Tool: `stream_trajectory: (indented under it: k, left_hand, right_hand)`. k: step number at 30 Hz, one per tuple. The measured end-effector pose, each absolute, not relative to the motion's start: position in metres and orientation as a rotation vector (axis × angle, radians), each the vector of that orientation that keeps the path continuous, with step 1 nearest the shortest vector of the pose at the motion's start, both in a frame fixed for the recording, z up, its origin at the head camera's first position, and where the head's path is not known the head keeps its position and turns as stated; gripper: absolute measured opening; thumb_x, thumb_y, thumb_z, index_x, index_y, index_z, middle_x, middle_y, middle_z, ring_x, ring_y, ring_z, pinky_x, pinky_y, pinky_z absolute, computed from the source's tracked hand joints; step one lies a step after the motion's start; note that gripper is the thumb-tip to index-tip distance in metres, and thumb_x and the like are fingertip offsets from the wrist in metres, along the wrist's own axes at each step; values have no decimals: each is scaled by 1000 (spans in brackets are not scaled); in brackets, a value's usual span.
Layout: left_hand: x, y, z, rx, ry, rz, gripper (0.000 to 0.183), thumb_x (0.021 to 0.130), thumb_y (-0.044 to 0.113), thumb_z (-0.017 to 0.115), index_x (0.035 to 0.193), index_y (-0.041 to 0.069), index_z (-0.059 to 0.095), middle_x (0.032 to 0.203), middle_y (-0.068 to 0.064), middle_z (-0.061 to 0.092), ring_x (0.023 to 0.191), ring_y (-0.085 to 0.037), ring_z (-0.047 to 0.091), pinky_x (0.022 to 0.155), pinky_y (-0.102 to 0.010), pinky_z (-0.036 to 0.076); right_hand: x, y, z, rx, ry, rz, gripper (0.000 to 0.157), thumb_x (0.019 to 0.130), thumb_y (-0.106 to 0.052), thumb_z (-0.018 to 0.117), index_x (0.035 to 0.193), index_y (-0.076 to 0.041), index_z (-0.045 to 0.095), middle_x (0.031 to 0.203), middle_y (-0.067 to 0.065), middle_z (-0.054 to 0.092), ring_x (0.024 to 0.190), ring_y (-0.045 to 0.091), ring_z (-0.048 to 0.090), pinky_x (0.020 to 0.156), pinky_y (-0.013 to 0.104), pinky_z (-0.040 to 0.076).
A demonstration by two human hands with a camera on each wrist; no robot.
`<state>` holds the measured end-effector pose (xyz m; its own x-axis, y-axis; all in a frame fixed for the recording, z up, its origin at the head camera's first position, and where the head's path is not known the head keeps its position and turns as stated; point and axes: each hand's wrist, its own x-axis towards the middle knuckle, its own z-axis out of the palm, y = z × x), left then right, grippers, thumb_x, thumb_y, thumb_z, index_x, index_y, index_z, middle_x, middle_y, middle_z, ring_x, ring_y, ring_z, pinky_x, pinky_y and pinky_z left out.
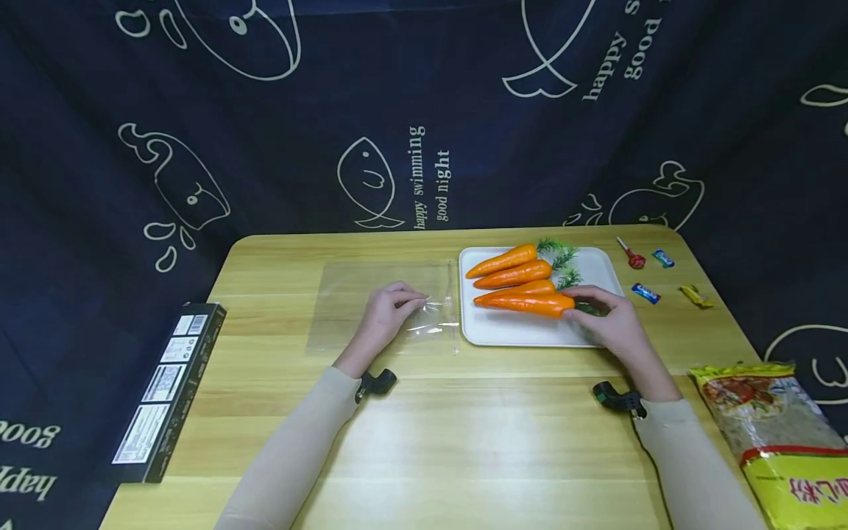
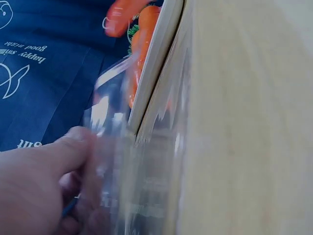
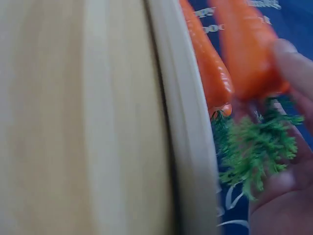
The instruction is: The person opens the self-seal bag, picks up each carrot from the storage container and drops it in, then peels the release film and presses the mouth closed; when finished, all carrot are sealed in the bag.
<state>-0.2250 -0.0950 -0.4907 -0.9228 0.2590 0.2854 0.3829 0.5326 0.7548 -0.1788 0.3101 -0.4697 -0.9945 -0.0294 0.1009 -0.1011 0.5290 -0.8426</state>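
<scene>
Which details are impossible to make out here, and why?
- Head view: part of the third carrot from the back, covered by the held carrot.
- Head view: food bag, cut off by right and bottom edges.
- Head view: black box, print too small.
- Left wrist view: topmost carrot, blurred, cut off by top edge.

Four carrots [image 1: 513, 275] are at one tray [image 1: 517, 333]; left of it, one clear bag [image 1: 351, 298] and one box [image 1: 168, 390]; right, one lollipop [image 1: 636, 260], three candies [image 1: 645, 294], one packet [image 1: 778, 438].

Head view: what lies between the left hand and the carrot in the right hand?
Between the left hand and the held carrot, the head view shows the edge of the clear bag, then the white tray's left rim.
</scene>
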Motion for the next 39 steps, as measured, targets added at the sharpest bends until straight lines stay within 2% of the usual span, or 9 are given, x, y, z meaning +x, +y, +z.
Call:
stream_trajectory:
  k: [1, 4, 10, 15, 17, 20, 30, 35, 39]
  left_hand:
    - [-225, -95, -490, -539, -2604, -1348, 13, 90, 20, 74, 98, 12, 81, 95, 4, 73, 88, -11, 67, 76, -23, 58]
    - [-223, -97, -485, -521, -2540, -1331, 12, 90, 21, 74, 97, 13, 81, 95, 4, 73, 88, -11, 68, 75, -22, 58]
    - [-220, -100, -480, -547, -2428, -1301, 12, 90, 20, 74, 99, 14, 80, 92, 3, 71, 85, -11, 66, 72, -20, 57]
    - [-216, -101, -478, -548, -2351, -1313, 12, 89, 18, 76, 99, 14, 80, 91, 2, 70, 84, -13, 65, 70, -18, 56]
    - [-214, -100, -477, -549, -2326, -1315, 12, 88, 18, 76, 99, 14, 80, 91, 2, 70, 83, -13, 65, 69, -18, 56]
    - [-212, -98, -475, -558, -2286, -1308, 12, 87, 15, 77, 98, 13, 80, 92, 0, 71, 84, -14, 66, 72, -19, 57]
    - [-206, -91, -472, -585, -2201, -1329, 14, 86, 11, 78, 99, 12, 80, 92, 0, 69, 82, -13, 64, 68, -18, 57]
    - [-204, -86, -473, -599, -2163, -1372, 13, 89, 18, 74, 99, 12, 80, 92, 0, 69, 83, -13, 65, 71, -18, 57]
    - [-202, -84, -474, -595, -2148, -1418, 13, 88, 16, 76, 98, 11, 80, 91, -1, 70, 84, -14, 66, 72, -23, 58]
  right_hand:
    - [-178, 308, -465, 116, -2663, 1497, 39, 89, -29, 75, 124, -12, 69, 127, 8, 66, 112, -2, 54, 95, 6, 41]
    - [-176, 296, -449, 144, -2621, 1482, 38, 89, -27, 76, 123, -11, 69, 127, 7, 67, 112, -2, 55, 93, 6, 42]
    - [-182, 263, -421, 266, -2571, 1410, 34, 86, -33, 79, 118, -22, 72, 126, -1, 67, 115, 6, 57, 92, 9, 46]
    - [-200, 233, -413, 341, -2638, 1279, 36, 82, -35, 82, 115, -24, 74, 124, -3, 69, 118, 16, 59, 97, 30, 52]
    - [-209, 221, -413, 374, -2669, 1229, 36, 80, -32, 84, 114, -23, 74, 122, 0, 70, 118, 21, 60, 99, 40, 50]
    - [-222, 204, -416, 417, -2712, 1200, 36, 79, -29, 86, 112, -22, 75, 120, 3, 72, 115, 26, 61, 100, 46, 46]
    - [-253, 133, -435, 618, -2842, 1309, 30, 83, -27, 82, 111, -18, 75, 110, 0, 74, 102, 19, 68, 90, 38, 55]
    - [-261, 109, -446, 618, -2884, 1335, 31, 82, -31, 82, 110, -17, 76, 107, -1, 75, 96, 17, 69, 85, 33, 55]
    - [-265, 95, -453, 628, -2907, 1369, 30, 82, -30, 80, 110, -19, 76, 107, -2, 75, 93, 15, 67, 79, 29, 54]
